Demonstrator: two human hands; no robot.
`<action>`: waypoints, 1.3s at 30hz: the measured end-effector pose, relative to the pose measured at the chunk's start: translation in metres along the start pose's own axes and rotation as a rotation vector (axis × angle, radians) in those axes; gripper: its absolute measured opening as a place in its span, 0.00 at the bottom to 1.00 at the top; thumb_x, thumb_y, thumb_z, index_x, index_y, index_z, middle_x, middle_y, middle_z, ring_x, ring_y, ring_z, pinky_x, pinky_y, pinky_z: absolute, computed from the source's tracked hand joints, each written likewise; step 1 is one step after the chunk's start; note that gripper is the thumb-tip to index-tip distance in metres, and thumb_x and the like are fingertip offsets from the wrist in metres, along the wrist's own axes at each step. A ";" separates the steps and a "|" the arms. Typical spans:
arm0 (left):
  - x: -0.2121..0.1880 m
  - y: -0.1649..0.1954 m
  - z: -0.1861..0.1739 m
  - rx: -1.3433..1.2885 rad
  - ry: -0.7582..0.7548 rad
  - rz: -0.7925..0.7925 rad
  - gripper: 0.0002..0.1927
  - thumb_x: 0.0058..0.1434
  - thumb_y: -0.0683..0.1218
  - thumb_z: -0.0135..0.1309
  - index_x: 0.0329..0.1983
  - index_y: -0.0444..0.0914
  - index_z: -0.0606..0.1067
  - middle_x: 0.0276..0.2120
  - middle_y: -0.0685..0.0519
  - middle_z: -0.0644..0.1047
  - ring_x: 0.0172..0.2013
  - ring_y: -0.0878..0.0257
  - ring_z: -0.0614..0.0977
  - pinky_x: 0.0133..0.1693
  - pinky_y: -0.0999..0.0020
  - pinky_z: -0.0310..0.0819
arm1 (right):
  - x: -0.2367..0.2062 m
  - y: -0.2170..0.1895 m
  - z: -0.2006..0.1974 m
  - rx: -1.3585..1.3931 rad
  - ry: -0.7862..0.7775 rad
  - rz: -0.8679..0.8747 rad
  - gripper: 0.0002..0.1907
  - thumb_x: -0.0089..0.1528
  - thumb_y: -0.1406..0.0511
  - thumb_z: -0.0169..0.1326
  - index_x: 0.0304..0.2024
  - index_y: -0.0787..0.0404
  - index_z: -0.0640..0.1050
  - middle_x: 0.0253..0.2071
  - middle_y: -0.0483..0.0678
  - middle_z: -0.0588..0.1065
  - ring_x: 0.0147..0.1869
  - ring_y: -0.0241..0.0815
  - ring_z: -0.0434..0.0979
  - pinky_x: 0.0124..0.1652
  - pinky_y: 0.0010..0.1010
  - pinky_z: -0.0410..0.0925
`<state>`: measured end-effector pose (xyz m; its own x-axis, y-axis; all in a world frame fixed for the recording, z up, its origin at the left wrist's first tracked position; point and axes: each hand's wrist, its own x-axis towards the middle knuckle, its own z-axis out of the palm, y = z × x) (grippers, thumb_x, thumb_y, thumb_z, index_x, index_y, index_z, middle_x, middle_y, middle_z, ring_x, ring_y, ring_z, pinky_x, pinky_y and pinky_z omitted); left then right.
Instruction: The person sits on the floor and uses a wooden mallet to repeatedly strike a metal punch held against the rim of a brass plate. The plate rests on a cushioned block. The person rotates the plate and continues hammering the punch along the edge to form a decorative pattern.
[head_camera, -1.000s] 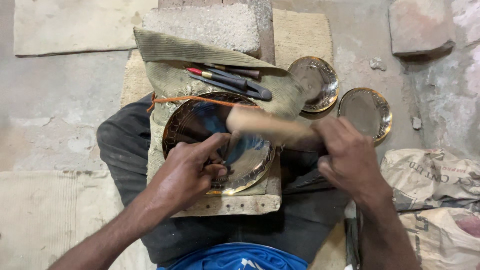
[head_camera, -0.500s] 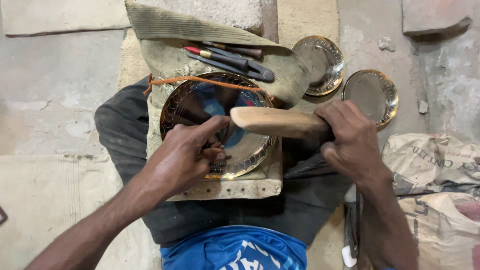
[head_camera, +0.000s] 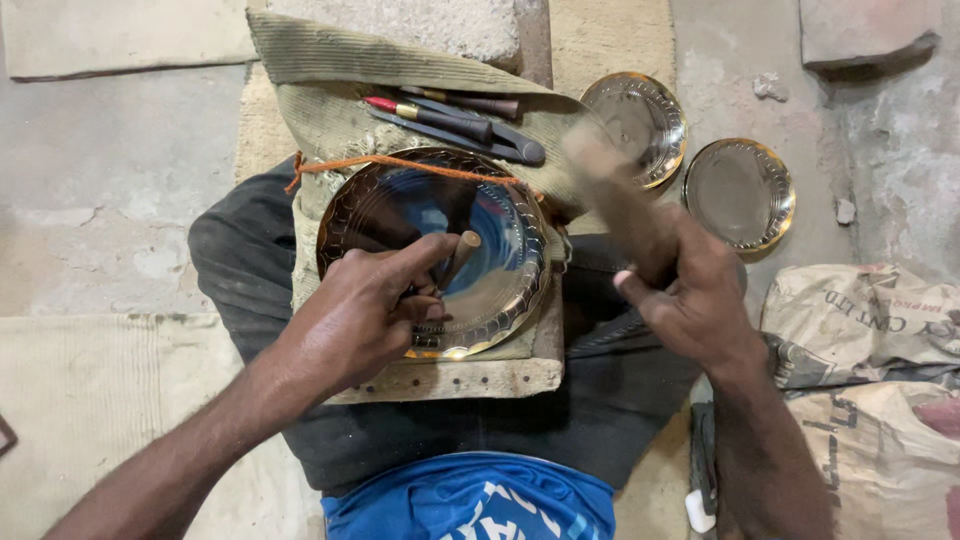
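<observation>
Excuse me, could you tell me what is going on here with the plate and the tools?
A person sits on the floor with a shiny metal plate on a cloth-covered board across their lap. The left hand holds a small punch tilted against the plate's surface. The right hand grips a wooden mallet, raised and blurred above the plate's right edge. Spare hand tools lie on the cloth behind the plate, and two smaller metal dishes rest on the floor to the right.

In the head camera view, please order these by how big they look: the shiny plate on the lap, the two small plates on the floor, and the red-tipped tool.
1. Shiny plate on the lap, clearly the largest, though it is also nearest the camera.
2. The two small plates on the floor: they look alike, so I do not rank them.
3. Red-tipped tool, thinnest and smallest.
</observation>
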<state>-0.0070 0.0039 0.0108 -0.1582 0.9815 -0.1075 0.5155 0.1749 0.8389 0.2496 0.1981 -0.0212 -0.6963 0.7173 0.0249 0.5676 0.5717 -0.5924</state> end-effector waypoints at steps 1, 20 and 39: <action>0.000 0.000 0.000 0.029 -0.015 -0.035 0.25 0.55 0.34 0.58 0.57 0.39 0.70 0.33 0.40 0.83 0.34 0.46 0.87 0.31 0.50 0.76 | 0.000 0.000 0.000 -0.138 -0.009 -0.114 0.29 0.47 0.70 0.64 0.52 0.63 0.74 0.37 0.52 0.75 0.40 0.52 0.77 0.42 0.43 0.72; 0.000 0.001 -0.005 0.039 -0.030 -0.103 0.24 0.56 0.36 0.58 0.57 0.40 0.71 0.33 0.43 0.84 0.34 0.49 0.88 0.32 0.51 0.76 | -0.005 -0.011 -0.001 -0.125 -0.081 -0.095 0.28 0.50 0.71 0.57 0.54 0.65 0.72 0.42 0.57 0.75 0.43 0.59 0.79 0.45 0.46 0.72; 0.002 -0.002 -0.011 0.119 -0.059 -0.078 0.28 0.53 0.36 0.60 0.58 0.42 0.71 0.31 0.42 0.82 0.33 0.46 0.86 0.31 0.50 0.75 | -0.012 -0.013 0.008 0.109 0.015 0.167 0.22 0.55 0.66 0.65 0.48 0.63 0.72 0.34 0.51 0.77 0.39 0.49 0.77 0.41 0.39 0.72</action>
<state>-0.0180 0.0043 0.0148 -0.1540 0.9668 -0.2040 0.6005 0.2555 0.7577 0.2468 0.1792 -0.0201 -0.5894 0.8048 -0.0698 0.6233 0.3980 -0.6731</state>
